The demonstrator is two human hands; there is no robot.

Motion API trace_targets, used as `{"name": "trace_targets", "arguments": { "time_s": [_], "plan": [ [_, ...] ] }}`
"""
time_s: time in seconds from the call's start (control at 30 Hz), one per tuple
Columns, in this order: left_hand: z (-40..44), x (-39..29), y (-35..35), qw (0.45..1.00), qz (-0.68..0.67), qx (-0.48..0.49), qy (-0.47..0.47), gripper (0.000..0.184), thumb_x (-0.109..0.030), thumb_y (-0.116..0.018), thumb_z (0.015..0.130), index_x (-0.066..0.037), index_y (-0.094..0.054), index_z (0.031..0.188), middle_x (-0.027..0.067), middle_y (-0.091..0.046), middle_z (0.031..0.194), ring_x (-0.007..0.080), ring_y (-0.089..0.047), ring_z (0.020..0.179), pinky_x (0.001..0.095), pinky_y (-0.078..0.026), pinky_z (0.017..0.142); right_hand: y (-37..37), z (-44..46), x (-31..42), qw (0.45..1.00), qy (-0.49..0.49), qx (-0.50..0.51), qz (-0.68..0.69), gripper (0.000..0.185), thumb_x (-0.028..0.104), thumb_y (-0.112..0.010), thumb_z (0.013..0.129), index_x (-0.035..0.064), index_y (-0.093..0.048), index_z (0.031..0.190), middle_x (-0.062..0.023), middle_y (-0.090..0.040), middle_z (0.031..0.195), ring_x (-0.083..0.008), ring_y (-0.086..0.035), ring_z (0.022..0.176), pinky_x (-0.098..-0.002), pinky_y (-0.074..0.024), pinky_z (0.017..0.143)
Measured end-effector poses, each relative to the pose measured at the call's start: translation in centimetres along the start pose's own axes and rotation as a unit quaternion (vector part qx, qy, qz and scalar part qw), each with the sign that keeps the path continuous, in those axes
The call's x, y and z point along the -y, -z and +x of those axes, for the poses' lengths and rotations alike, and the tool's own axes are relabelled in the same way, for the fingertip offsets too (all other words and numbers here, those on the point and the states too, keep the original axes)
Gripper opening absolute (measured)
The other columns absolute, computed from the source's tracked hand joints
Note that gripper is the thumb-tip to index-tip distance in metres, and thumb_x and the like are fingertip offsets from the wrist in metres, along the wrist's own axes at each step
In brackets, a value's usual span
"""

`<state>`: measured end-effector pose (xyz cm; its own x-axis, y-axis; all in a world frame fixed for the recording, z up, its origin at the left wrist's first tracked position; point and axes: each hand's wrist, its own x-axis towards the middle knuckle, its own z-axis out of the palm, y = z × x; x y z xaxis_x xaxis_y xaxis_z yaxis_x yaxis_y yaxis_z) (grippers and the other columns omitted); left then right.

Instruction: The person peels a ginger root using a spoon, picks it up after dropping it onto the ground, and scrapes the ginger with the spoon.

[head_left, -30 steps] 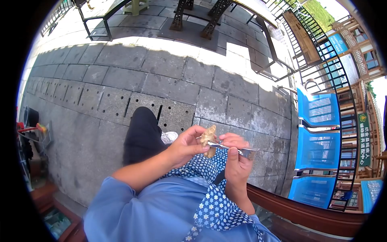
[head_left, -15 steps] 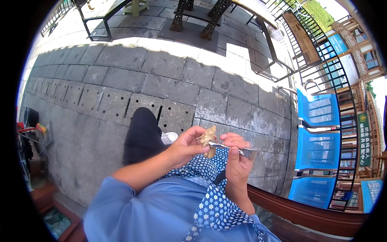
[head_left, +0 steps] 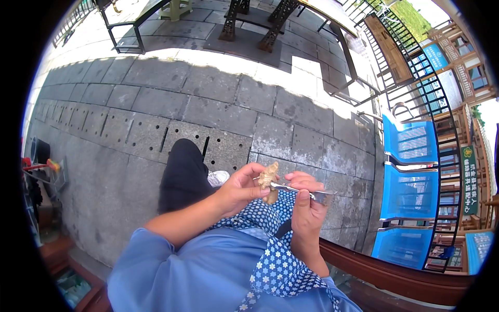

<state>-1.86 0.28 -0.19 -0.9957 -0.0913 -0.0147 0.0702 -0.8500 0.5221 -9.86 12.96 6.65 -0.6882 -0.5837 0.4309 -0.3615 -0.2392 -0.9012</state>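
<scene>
Between finger and thumb, my left hand (head_left: 240, 188) grips a knobbly tan piece (head_left: 268, 177) that looks like a root or a carving. My right hand (head_left: 306, 200) is closed around a slim metal tool (head_left: 285, 187), whose narrow end touches the right side of the tan piece. A flat, wider metal part of the tool sticks out to the right past my right fingers. Both hands are above the blue flowered apron (head_left: 260, 214) on my lap. The exact shape of the tool's narrow end is too small to tell.
Blue metal seats (head_left: 409, 192) stand at the right beside a black railing. A wooden rail (head_left: 379, 268) runs at the lower right. Dark-legged tables (head_left: 138, 22) stand on the paving at the top. A red-handled object (head_left: 39, 166) is at the far left.
My right hand and the metal tool have shifted very slightly at the tan piece. My left hand keeps its hold and has not visibly moved.
</scene>
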Motion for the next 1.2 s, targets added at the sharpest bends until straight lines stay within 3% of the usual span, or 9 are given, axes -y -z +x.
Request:
{"name": "trace_targets", "arguments": {
  "time_s": [0.27,0.37,0.47,0.67,0.83,0.97,1.03,1.2],
  "plan": [
    [0.0,0.0,0.1,1.000,-0.003,0.005,0.000,0.029,-0.006,-0.060,0.078,-0.009,-0.045,0.103,0.0136,-0.050,0.112,0.0226,-0.048,0.107,0.0378,-0.039,0.091,0.2,-0.3,-0.4,0.999,-0.009,-0.030,0.016,0.011,0.012,-0.050,0.087,0.0007,-0.051,0.087,-0.0109,-0.057,0.087,-0.0235,-0.053,0.092,-0.0357,-0.0405,0.083],
    [-0.1,0.0,0.0,1.000,-0.007,0.003,0.001,0.029,-0.006,-0.060,0.078,-0.009,-0.045,0.102,0.0137,-0.050,0.112,0.0225,-0.048,0.106,0.0378,-0.039,0.091,-0.1,-0.3,-0.1,1.000,0.007,0.020,0.001,0.011,0.011,-0.050,0.087,0.0007,-0.051,0.087,-0.0107,-0.057,0.086,-0.0238,-0.053,0.091,-0.0356,-0.0405,0.082],
    [-0.1,-0.2,-0.2,1.000,-0.009,-0.003,0.003,0.029,-0.006,-0.060,0.078,-0.009,-0.045,0.102,0.0138,-0.050,0.112,0.0228,-0.048,0.107,0.0379,-0.039,0.091,0.0,-0.3,-0.4,1.000,-0.013,-0.013,0.013,0.010,0.011,-0.049,0.087,0.0007,-0.051,0.087,-0.0106,-0.057,0.086,-0.0240,-0.053,0.090,-0.0358,-0.0407,0.082],
    [-0.1,-0.2,-0.2,1.000,-0.007,0.009,-0.002,0.029,-0.007,-0.060,0.078,-0.009,-0.045,0.103,0.0137,-0.050,0.112,0.0228,-0.048,0.107,0.0378,-0.039,0.091,0.0,-0.4,-0.6,1.000,0.017,0.019,0.003,0.012,0.013,-0.048,0.088,0.0010,-0.050,0.086,-0.0108,-0.057,0.085,-0.0242,-0.053,0.090,-0.0361,-0.0407,0.081],
    [-0.2,-0.1,0.0,1.000,-0.015,0.010,0.000,0.031,-0.007,-0.060,0.078,-0.008,-0.045,0.104,0.0140,-0.050,0.112,0.0230,-0.048,0.108,0.0379,-0.038,0.092,0.2,-0.5,-0.7,0.999,0.002,-0.026,0.026,0.014,0.014,-0.048,0.088,0.0010,-0.050,0.086,-0.0109,-0.057,0.085,-0.0244,-0.053,0.090,-0.0365,-0.0409,0.081],
    [-0.2,-0.1,-0.2,1.000,-0.019,0.011,0.002,0.031,-0.007,-0.060,0.077,-0.009,-0.044,0.104,0.0134,-0.049,0.113,0.0223,-0.048,0.107,0.0371,-0.040,0.090,0.0,-0.6,-0.8,1.000,0.002,0.005,0.022,0.014,0.015,-0.049,0.088,0.0010,-0.050,0.086,-0.0110,-0.056,0.085,-0.0246,-0.053,0.090,-0.0365,-0.0410,0.081],
    [-0.2,-0.2,-0.1,1.000,-0.021,0.007,0.001,0.031,-0.007,-0.061,0.077,-0.009,-0.044,0.104,0.0133,-0.049,0.113,0.0220,-0.048,0.106,0.0368,-0.040,0.090,0.1,-0.5,-0.8,0.999,-0.024,-0.027,0.015,0.020,0.021,-0.048,0.089,0.0014,-0.050,0.085,-0.0107,-0.054,0.084,-0.0245,-0.052,0.089,-0.0376,-0.0385,0.083],
    [-0.4,-0.1,0.0,0.999,-0.039,0.026,-0.002,0.032,-0.006,-0.059,0.080,-0.008,-0.044,0.108,0.0109,-0.050,0.113,0.0199,-0.049,0.103,0.0360,-0.042,0.087,0.0,-0.8,-1.1,0.999,-0.006,-0.014,0.048,0.014,0.015,-0.049,0.088,0.0012,-0.050,0.086,-0.0113,-0.056,0.085,-0.0245,-0.053,0.090,-0.0365,-0.0413,0.081]
  ]
}}
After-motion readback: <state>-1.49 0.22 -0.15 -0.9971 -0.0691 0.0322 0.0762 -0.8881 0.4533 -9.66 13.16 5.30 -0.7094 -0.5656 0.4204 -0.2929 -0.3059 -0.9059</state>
